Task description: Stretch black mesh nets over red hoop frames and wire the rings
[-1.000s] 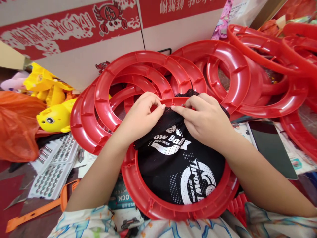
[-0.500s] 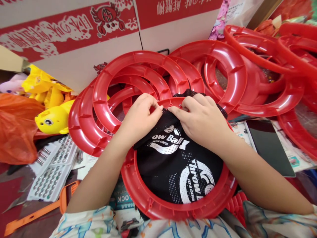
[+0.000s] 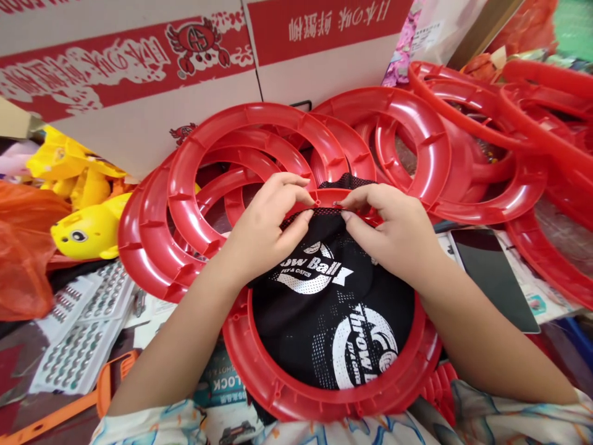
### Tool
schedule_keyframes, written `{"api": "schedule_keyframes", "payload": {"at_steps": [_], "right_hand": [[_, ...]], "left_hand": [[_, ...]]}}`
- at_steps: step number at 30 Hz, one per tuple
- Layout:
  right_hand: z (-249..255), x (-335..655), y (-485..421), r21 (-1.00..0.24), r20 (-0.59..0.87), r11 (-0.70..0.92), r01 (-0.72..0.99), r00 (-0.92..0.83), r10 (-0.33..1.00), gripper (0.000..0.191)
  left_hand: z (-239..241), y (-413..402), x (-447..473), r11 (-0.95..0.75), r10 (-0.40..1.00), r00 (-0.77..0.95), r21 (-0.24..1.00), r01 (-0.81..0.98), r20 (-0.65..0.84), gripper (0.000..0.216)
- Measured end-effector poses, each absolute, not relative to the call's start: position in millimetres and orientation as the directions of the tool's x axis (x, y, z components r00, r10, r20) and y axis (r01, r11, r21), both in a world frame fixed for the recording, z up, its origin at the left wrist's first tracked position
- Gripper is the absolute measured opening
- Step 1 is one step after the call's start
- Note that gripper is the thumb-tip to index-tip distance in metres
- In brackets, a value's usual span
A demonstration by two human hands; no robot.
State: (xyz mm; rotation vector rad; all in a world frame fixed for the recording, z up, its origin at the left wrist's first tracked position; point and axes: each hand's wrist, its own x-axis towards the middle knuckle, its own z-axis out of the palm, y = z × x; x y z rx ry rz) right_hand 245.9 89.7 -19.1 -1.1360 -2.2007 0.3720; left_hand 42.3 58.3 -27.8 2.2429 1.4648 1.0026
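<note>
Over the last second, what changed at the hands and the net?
The left hand and right hand eased slightly apart at the far rim of the red ring, baring a small peg between their fingertips; earlier the fingertips nearly met over it. Both still pinch the edge of the black mesh net. Ring, net and the stacked rings behind stayed put.

The black mesh (image 3: 296, 337) reads "Throw Ball", "FLY & CATCH"; a package (image 3: 217, 384) reads "LOCK".
</note>
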Motion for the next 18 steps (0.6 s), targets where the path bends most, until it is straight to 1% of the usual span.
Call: {"api": "schedule_keyframes", "payload": {"at_steps": [1, 3, 7, 12, 18], "right_hand": [[-19.4, 245.9, 90.1, -0.530, 0.391, 0.574, 0.624, -0.421, 0.818, 0.012], [-21.1, 246.2, 91.7, -0.527, 0.411, 0.589, 0.612, -0.423, 0.807, 0.014], [-26.3, 248.1, 96.2, -0.442, 0.482, 0.700, 0.562, -0.509, 0.713, 0.023], [-29.7, 249.8, 98.4, -0.366, 0.529, 0.743, 0.561, -0.531, 0.662, 0.026], [-30.9, 250.0, 98.8, -0.322, 0.559, 0.767, 0.555, -0.543, 0.627, 0.026]], "left_hand": [[-27.6, 57.8, 42.3, -0.490, 0.863, 0.288, 0.549, 0.677, 0.415, 0.012], [-28.1, 57.8, 42.0, -0.555, 0.825, 0.359, 0.502, 0.664, 0.437, 0.016], [-31.3, 60.1, 41.3, -0.607, 0.784, 0.431, 0.413, 0.679, 0.446, 0.022], [-34.5, 61.2, 41.4, -0.611, 0.785, 0.447, 0.415, 0.674, 0.429, 0.024], [-36.3, 61.3, 41.6, -0.610, 0.785, 0.455, 0.402, 0.682, 0.420, 0.028]]}}
